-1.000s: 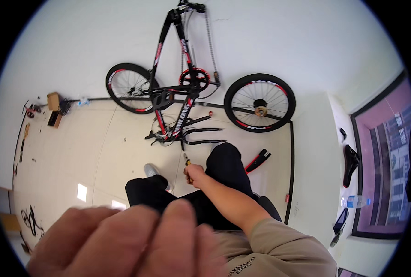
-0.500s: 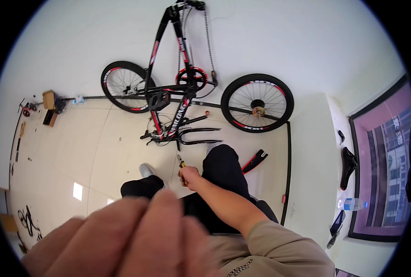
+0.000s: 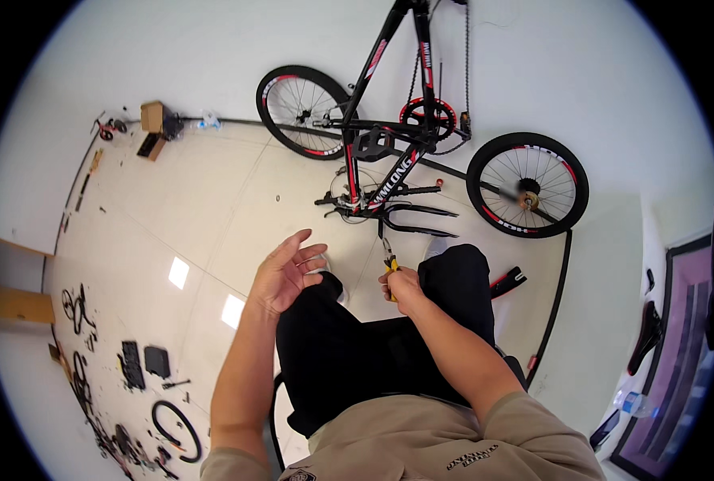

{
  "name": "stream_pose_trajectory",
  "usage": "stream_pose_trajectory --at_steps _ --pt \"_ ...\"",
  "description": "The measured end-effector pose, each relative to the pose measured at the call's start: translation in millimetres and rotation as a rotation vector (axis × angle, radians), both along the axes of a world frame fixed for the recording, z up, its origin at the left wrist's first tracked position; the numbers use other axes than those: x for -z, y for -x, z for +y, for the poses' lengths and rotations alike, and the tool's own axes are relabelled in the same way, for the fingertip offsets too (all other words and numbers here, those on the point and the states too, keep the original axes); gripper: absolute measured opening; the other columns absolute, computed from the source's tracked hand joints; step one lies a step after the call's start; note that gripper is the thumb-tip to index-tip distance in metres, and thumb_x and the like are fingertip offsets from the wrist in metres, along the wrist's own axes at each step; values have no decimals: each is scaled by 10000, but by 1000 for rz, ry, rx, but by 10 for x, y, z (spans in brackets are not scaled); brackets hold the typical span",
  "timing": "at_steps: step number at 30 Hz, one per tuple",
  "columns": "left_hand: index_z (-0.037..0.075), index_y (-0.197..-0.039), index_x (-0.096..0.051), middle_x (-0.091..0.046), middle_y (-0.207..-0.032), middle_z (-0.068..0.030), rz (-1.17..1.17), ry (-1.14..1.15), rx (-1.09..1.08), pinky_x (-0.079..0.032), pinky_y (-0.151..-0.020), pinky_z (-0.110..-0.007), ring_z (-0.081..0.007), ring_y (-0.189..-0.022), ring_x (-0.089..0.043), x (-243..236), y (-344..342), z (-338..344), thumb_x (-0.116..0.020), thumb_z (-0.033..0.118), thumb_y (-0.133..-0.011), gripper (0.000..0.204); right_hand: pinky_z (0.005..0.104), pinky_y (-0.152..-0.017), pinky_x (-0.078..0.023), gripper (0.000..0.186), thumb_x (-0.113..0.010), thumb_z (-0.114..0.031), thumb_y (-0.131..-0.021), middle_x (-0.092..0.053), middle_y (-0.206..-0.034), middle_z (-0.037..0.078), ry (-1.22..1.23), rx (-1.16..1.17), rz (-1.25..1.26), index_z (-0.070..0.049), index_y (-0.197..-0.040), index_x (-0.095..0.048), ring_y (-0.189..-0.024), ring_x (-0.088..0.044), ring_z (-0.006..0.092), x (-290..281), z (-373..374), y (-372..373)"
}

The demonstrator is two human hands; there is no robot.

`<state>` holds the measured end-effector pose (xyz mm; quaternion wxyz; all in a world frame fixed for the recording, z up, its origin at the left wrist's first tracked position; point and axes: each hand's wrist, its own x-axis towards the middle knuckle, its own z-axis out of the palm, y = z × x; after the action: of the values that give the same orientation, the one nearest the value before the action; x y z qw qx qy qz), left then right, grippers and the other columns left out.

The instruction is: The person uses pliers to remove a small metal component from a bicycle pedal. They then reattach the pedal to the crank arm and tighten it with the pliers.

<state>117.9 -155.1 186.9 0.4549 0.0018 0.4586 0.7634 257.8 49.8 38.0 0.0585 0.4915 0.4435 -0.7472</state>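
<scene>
My right hand [image 3: 402, 287] is closed round the yellow-and-black handles of a pair of pliers [image 3: 390, 262], whose metal jaws point away from me toward a bicycle fork. My left hand [image 3: 287, 276] is raised over my left leg, palm turned up and inward, fingers apart and nothing in them. Just beyond both hands an upended black, red and white bicycle frame [image 3: 394, 178] leans by the wall. Its black fork [image 3: 421, 210] lies sideways near the pliers' tips. Chain and a red chainring [image 3: 427, 118] hang on the frame.
A loose wheel [image 3: 527, 186] leans on the wall at right, another wheel [image 3: 302, 112] behind the frame. A black-and-red fender-like piece [image 3: 507, 282] lies by my right knee. An open cardboard box [image 3: 153, 118] stands far left; a tool case [image 3: 132, 365] and a tyre [image 3: 177, 431] lie nearer. A saddle [image 3: 647, 338] rests on the right ledge.
My left hand has dropped from close before the camera to above my left leg, its fingers spreading. The view has shifted left, showing more floor. The pliers stay in my right hand.
</scene>
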Motion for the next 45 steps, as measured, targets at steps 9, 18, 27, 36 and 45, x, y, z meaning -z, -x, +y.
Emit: stream_pose_trajectory --at_steps 9,18,27,36,45 --pt "95 -1419 -436 -475 -1452 -210 -280 -525 -259 -454 -1020 -540 -336 -1221 -554 1005 -125 -143 -544 428 -1001 545 304 -460 -422 80 -516 1 -849 -567 -719 74 -124 -86 -137 3 -855 -596 -576 -541 156 244 82 -120" --pt "99 -1422 -452 -466 -1455 -227 -329 -604 -289 -431 -1025 -553 -356 -1247 -525 948 -147 -231 -555 487 -976 599 321 -521 -464 175 -448 80 -755 -581 -779 109 -157 -70 -119 26 -849 -585 -614 -571 204 440 18 -67" --pt "108 -1442 -432 -455 -1470 -221 -333 -586 -268 -444 -1016 -558 -355 -1239 -539 941 -123 -152 -589 527 -941 672 323 -493 -441 157 -459 78 -749 -580 -765 111 -244 -92 -102 33 -823 -590 -597 -559 201 635 129 -119" --pt "98 -1413 -456 -464 -1458 -230 -349 -591 -281 -422 -1025 -585 -379 -1243 -524 966 -122 -161 -562 505 -965 615 310 -508 -429 141 -492 29 -775 -602 -744 90 -301 -89 -162 7 -820 -624 -624 -582 181 353 -17 -52" --pt "94 -1454 -419 -411 -1508 -221 -326 -572 -262 -432 -1034 -584 -379 -1284 -511 959 -122 -127 -545 514 -971 653 313 -510 -402 111 -592 -66 -806 -626 -735 99 -282 -93 -121 -4 -875 -653 -605 -558 159 487 54 -85"
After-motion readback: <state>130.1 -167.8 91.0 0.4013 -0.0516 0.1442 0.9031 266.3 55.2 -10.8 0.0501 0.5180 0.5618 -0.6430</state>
